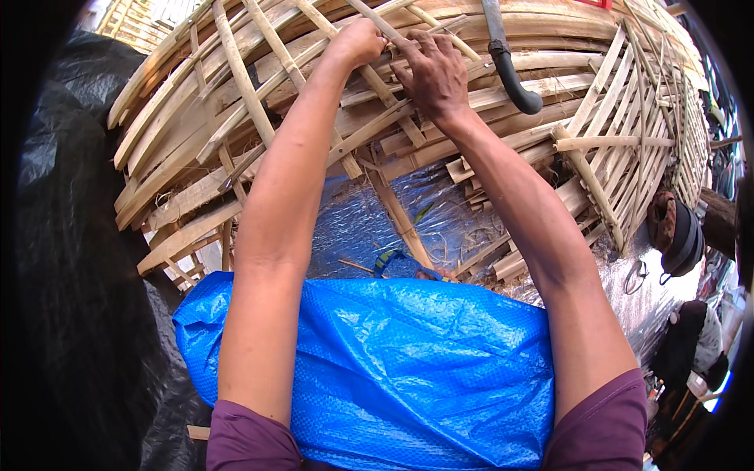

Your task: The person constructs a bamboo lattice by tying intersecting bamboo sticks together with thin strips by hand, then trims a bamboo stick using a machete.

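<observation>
One slat looks light, stiff, best held mid-length; left hand clenched, contents unclear; right hand touching slat, grip unclear.

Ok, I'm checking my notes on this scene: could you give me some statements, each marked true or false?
1. The right hand touches a wooden strip. True.
2. The sleeves are yellow. False: the sleeves are purple.
3. A blue sheet fills the lower middle. True.
4. The curved black handle lies left of the hands. False: the curved black handle is to their right.
5. Black sheeting shows at left. True.
6. The hands are far apart. False: the left hand is close beside the right.
</observation>
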Tool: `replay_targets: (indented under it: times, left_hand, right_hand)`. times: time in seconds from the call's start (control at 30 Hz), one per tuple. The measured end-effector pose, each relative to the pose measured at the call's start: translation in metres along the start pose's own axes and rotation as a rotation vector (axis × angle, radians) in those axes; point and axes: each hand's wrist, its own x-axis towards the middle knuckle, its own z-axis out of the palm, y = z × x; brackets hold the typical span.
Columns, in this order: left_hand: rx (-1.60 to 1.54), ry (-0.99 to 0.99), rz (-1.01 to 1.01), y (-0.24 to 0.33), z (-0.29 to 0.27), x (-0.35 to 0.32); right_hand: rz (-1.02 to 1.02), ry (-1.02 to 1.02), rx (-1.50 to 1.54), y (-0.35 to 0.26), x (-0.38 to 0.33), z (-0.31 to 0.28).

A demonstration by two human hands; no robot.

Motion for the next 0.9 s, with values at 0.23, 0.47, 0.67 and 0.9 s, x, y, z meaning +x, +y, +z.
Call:
replay_targets:
  times: [0.23,0.47,0.67,0.9]
  left_hand:
    - [0.028,-0.011,-0.107,0.002,0.000,0.008]
    - [0.086,-0.067,-0.121,0.023,-0.012,-0.002]
    - [-0.114,-0.077,-0.032,0.013,-0.003,0.005]
    - [-0.326,-0.117,-0.048,-0.038,0.008,0.031]
  right_hand:
    - [-0.037,-0.067,-0.018,-0.007,0.006,-0.001]
    - [-0.158,-0.082,-0.194,0.000,0.014,0.002]
    - [-0.125,-0.148,-0.093,0.013,0.023,0.001]
    - [-0.197,0.000,-0.033,0.008,0.025,0.006]
